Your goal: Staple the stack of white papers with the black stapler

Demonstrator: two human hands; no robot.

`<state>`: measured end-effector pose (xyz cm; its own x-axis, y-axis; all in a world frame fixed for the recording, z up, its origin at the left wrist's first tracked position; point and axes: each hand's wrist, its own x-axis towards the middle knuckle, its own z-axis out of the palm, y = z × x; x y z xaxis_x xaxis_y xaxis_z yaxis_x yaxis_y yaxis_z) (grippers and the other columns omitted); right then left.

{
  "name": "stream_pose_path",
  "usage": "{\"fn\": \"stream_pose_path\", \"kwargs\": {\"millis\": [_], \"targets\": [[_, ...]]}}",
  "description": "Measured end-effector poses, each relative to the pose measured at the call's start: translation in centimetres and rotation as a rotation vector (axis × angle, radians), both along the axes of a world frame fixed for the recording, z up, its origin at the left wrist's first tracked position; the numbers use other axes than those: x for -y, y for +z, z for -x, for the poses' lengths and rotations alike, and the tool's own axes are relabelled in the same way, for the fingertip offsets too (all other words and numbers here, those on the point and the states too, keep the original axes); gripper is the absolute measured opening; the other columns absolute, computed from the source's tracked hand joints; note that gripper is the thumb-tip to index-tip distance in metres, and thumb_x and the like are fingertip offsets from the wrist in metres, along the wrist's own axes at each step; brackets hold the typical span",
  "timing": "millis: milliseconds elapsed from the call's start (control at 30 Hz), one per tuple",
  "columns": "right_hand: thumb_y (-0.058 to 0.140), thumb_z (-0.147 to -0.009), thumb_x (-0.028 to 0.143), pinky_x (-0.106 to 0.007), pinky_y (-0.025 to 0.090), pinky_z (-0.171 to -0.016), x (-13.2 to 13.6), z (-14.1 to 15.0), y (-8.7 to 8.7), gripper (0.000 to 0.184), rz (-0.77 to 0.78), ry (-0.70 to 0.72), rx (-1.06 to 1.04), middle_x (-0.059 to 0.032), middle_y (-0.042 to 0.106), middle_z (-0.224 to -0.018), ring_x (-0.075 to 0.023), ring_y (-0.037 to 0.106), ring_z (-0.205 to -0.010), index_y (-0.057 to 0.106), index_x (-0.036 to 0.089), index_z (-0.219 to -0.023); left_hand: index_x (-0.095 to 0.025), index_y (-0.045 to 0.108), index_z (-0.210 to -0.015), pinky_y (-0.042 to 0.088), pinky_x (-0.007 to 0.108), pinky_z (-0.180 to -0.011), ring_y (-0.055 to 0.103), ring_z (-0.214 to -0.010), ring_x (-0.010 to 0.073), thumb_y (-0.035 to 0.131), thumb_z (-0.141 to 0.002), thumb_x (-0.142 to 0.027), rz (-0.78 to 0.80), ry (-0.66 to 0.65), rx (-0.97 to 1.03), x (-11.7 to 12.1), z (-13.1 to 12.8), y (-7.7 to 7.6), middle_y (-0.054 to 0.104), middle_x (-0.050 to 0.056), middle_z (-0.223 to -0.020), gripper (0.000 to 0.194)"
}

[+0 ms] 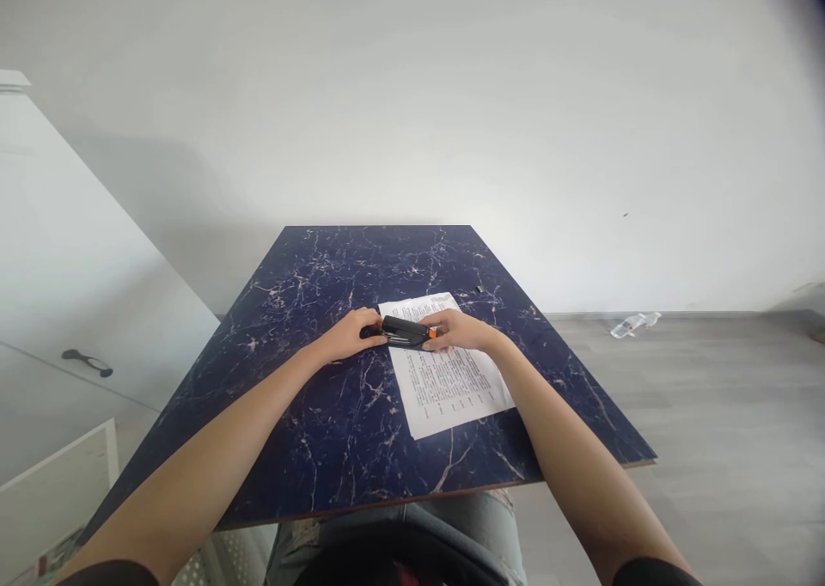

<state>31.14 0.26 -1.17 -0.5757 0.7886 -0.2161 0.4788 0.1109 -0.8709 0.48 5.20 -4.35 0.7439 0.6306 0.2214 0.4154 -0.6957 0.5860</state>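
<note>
A black stapler with an orange part (405, 326) lies sideways over the upper part of some printed paper sheets (451, 388). At its left end my left hand (351, 332) is closed, thumb and fingers around that end. My right hand (461, 330) grips the other end by the orange part, its thumb on the near side and fingers on the far side. Between the stapler's upper arm and its base a gap shows. The sheets sit slightly turned on the blue marbled table (341, 448), partly covered by the stapler and my right hand.
A small dark object (479, 289) rests on the table beyond the sheets, to the right. To the left stands a white cabinet (77, 251) with a dark handle (88, 363). Crumpled clear plastic (635, 325) lies on the grey floor by the wall.
</note>
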Motion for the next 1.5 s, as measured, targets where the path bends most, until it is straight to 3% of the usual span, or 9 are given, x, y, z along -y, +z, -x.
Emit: {"fn": "stream_pose_path", "kwargs": {"millis": [767,967,1167,1367,1500], "targets": [[0.078,-0.081,0.038,-0.031,0.057,-0.067,0.1,0.0,0.5,0.048,0.035,-0.016,0.020,-0.0061,0.077,-0.108,-0.0158,0.069,-0.075,0.073,0.027,-0.127,-0.021,0.067,-0.098,0.046,0.038,-0.084,0.061,-0.096,0.0249,0.066,-0.093,-0.049,0.006,-0.006,0.008,0.2,0.0,0.2,0.066,0.006,-0.102,0.029],[0.084,-0.072,0.040,-0.032,0.056,-0.069,0.6,-2.8,1.8,0.041,0.136,-0.029,0.175,-0.0070,0.079,-0.095,-0.0203,0.072,-0.077,0.079,0.022,-0.108,-0.026,0.071,-0.111,0.046,0.039,-0.094,0.060,-0.105,0.0244,0.067,-0.094,-0.047,0.014,-0.048,0.016,0.3,0.1,0.3,0.067,0.006,-0.111,0.028],[0.088,-0.064,0.038,-0.035,0.057,-0.070,1.2,-7.0,2.7,0.043,0.225,-0.039,0.282,-0.0093,0.077,-0.114,-0.0238,0.073,-0.084,0.081,0.024,-0.104,-0.026,0.072,-0.108,0.041,0.043,-0.102,0.058,-0.111,0.0265,0.064,-0.095,-0.052,0.011,-0.047,-0.039,0.3,0.2,0.3,0.066,0.007,-0.115,0.030],[0.086,-0.066,0.037,-0.036,0.056,-0.072,3.9,-8.8,2.5,0.046,0.219,-0.174,0.301,-0.0107,0.078,-0.107,-0.0263,0.071,-0.087,0.080,0.023,-0.110,-0.027,0.073,-0.109,0.040,0.044,-0.103,0.057,-0.111,0.0264,0.064,-0.095,-0.053,0.017,-0.043,-0.048,0.2,0.3,0.4,0.066,0.007,-0.116,0.030],[0.078,-0.076,0.045,-0.036,0.054,-0.073,6.8,-9.4,1.9,0.045,0.132,-0.295,0.227,-0.0089,0.077,-0.093,-0.0251,0.069,-0.083,0.077,0.021,-0.114,-0.027,0.073,-0.109,0.039,0.044,-0.105,0.057,-0.112,0.0260,0.064,-0.096,-0.052,0.013,-0.043,-0.047,0.3,0.2,0.3,0.066,0.007,-0.116,0.029]]}}
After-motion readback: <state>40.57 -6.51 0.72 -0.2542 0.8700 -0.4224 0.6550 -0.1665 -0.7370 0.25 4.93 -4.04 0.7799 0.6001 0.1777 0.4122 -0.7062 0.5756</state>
